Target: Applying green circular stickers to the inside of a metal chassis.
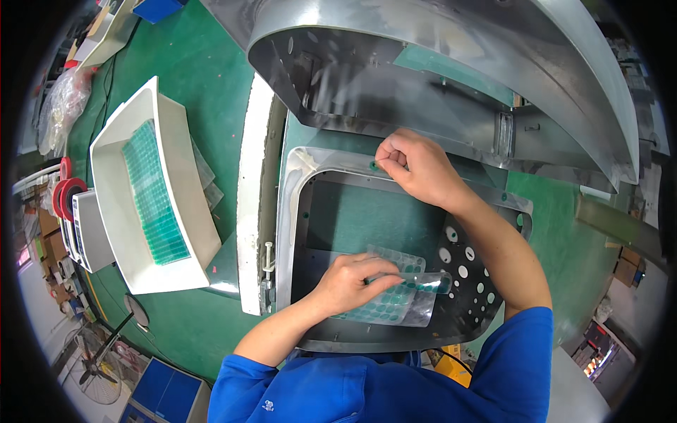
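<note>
My left hand point(350, 283) pinches a narrow clear strip of green round stickers point(436, 283) between thumb and fingers. Below that strip, clear sheets of green dot stickers point(384, 309) lie inside a grey metal frame point(287, 233) with rounded corners. My right hand point(421, 167) is closed at the frame's far rim, fingertips together; whatever they hold, if anything, is hidden. Right by those fingertips, a green dot point(374, 166) sits on the rim. A dark panel with several round and oval holes point(462, 271) shows inside the frame, to the right.
A large curved metal housing point(451, 106) stands just beyond the frame. To the left, a white bin point(201, 247) holds a green grid-patterned sheet point(156, 201), with red-and-white tape rolls point(68, 197) beside it. A white worn beam point(255, 190) runs along the frame's left side.
</note>
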